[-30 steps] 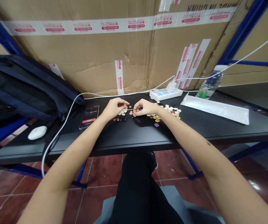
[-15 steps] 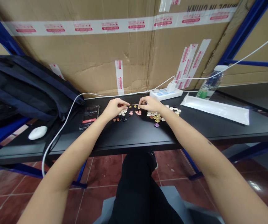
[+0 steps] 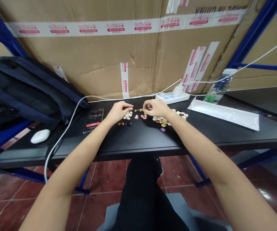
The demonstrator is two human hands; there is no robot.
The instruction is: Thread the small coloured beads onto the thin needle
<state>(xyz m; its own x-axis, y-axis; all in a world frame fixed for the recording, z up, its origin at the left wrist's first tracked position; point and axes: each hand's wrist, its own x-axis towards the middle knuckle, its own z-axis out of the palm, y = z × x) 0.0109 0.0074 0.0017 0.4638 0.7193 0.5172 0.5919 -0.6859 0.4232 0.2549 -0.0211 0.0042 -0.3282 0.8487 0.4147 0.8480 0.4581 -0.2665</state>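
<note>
My right hand (image 3: pixel 154 107) is closed on a thin dark stick-like tool (image 3: pixel 142 109). The tool points left, its tip close to a small yellow button-like piece (image 3: pixel 135 110) on the black table. Thumb and forefinger of my left hand (image 3: pixel 119 111) are drawn together left of that tip; whatever lies between them, if anything, is too small to make out. Under the left hand lie cream pieces (image 3: pixel 128 116). Pink pieces (image 3: pixel 143 116) sit between the hands. A heap of cream and yellow pieces (image 3: pixel 163 121) lies partly behind my right wrist, a purple piece (image 3: pixel 163 129) in front.
A phone (image 3: pixel 93 120), a white earbud case (image 3: pixel 40 136) and a dark backpack (image 3: pixel 30 89) are on the left. Behind stand a white power strip (image 3: pixel 172 97) with a cable and a large cardboard box (image 3: pixel 92 64). A bottle (image 3: pixel 218 86) and white packet (image 3: pixel 225 113) lie right.
The tool's left end has dropped toward the yellow piece and now sits apart from my left fingers. Both hands stay almost in place; the view has shifted slightly.
</note>
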